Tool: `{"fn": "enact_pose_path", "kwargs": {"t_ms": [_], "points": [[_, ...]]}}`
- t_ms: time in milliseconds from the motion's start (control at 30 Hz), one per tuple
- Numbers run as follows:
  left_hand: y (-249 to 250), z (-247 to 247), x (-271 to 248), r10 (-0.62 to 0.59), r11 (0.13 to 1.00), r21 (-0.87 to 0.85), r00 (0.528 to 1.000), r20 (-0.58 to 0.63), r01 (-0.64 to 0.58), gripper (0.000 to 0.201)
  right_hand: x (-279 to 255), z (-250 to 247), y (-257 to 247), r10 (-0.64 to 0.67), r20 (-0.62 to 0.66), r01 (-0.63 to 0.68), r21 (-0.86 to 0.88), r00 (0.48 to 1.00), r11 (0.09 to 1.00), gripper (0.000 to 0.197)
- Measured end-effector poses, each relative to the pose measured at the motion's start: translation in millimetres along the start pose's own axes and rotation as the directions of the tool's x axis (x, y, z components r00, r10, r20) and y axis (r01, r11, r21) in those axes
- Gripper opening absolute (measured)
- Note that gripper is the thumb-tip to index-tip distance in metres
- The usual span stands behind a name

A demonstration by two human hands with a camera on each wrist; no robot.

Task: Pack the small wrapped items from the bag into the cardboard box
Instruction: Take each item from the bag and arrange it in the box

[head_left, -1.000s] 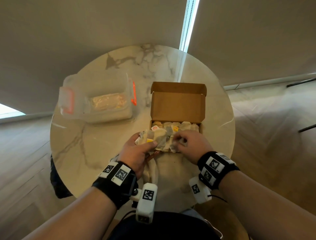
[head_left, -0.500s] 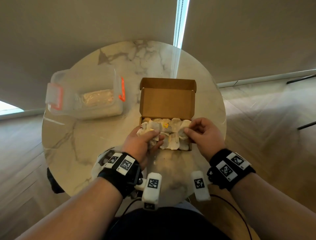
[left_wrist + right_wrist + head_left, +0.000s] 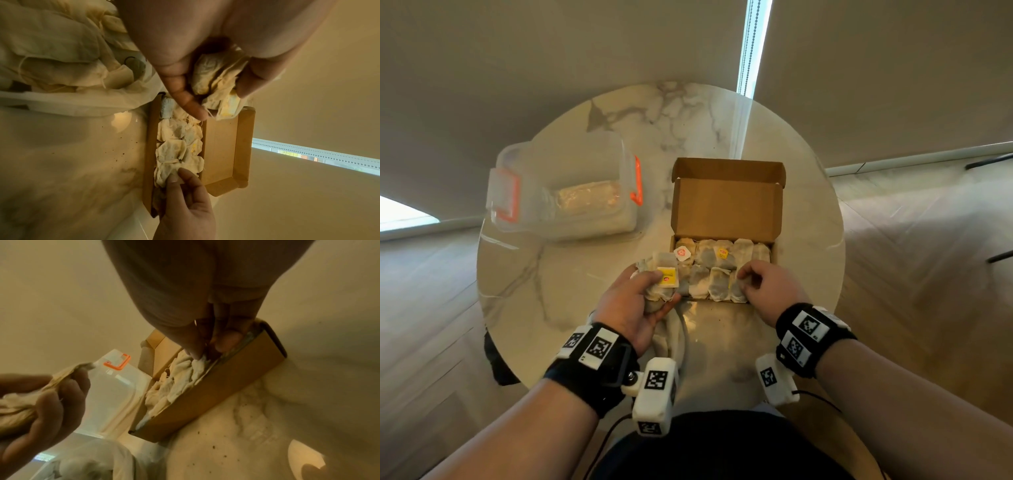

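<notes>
Left hand clamps spare wrapped items ready while right hand pinches one into the cardboard box, frame centre.

On the round table, the cardboard box sits right of the plastic container, wrapped items packed inside it, the bag lying just before its near-left corner.
</notes>
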State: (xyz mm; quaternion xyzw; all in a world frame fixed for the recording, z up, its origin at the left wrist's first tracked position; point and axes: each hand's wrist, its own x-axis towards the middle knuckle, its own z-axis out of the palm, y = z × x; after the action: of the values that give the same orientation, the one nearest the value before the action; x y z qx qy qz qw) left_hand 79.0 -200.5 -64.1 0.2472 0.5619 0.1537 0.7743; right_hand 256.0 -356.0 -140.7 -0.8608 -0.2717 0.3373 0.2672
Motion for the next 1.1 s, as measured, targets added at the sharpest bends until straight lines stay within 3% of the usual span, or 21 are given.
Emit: {"fn": "enact_pose_path", "kwargs": {"t_ms": [133, 333, 467, 533, 600, 700, 767, 800, 967, 1100], "points": [[2.2, 0.3, -3.1, 0.016, 0.998, 0.066, 0.998, 0.055, -0.02, 0.019, -1.0, 5.0, -3.6, -0.003, -0.024, 0.002, -0.045, 1.0, 0.999, 0.022], [2.6, 3.1, -3.4, 0.011, 0.992, 0.122, 0.989, 0.15, -0.03, 0.031, -0.5, 17.3, -4.3, -0.048, -0.033, 0.038, -0.246, 0.998, 0.968, 0.029], [1.1, 7.2, -2.6, 0.034, 0.981, 0.184, 0.982, 0.188, -0.069, 0.034, -8.8, 7.6, -12.0, -0.066, -0.102, 0.034, -0.289, 0.993, 0.957, 0.023], [-1.7, 11.4, -1.6, 0.034, 0.974, 0.212, 0.975, 0.22, -0.082, 0.033, -17.5, -6.3, -24.3, -0.082, -0.16, 0.058, -0.148, 0.984, 0.987, 0.011], [-5.4, 17.3, -1.0, 0.032, 0.97, 0.226, 0.965, 0.26, -0.094, 0.035, -29.1, -20.2, -39.9, -0.061, -0.147, 0.084, 0.153, 0.987, 0.985, 0.008], [-11.9, 28.4, -1.0, 0.039, 0.962, 0.243, 0.946, 0.322, -0.122, 0.035, -41.0, -33.0, -55.2, -0.001, -0.031, 0.018, 0.558, 1.0, 0.83, 0.024], [-16.3, 35.8, -1.6, 0.035, 0.957, 0.256, 0.933, 0.357, -0.134, 0.036, -45.2, -36.4, -57.3, 0.038, 0.035, -0.052, 0.709, 0.999, 0.704, 0.032], [-18.3, 38.9, -2.0, 0.029, 0.955, 0.264, 0.93, 0.367, -0.134, 0.037, -45.6, -37.4, -55.7, 0.052, 0.026, -0.054, 0.727, 0.998, 0.684, 0.034], [-21.9, 41.9, -0.6, -0.002, 0.952, 0.288, 0.939, 0.343, -0.103, 0.036, -43.2, -50.0, -33.8, 0.087, -0.146, 0.022, 0.619, 0.985, 0.785, 0.03], [-14.0, 28.8, 0.3, -0.01, 0.971, 0.235, 0.97, 0.241, -0.048, 0.026, -35.7, -62.1, -7.3, 0.127, -0.234, -0.027, 0.391, 0.964, 0.92, 0.026]]}}
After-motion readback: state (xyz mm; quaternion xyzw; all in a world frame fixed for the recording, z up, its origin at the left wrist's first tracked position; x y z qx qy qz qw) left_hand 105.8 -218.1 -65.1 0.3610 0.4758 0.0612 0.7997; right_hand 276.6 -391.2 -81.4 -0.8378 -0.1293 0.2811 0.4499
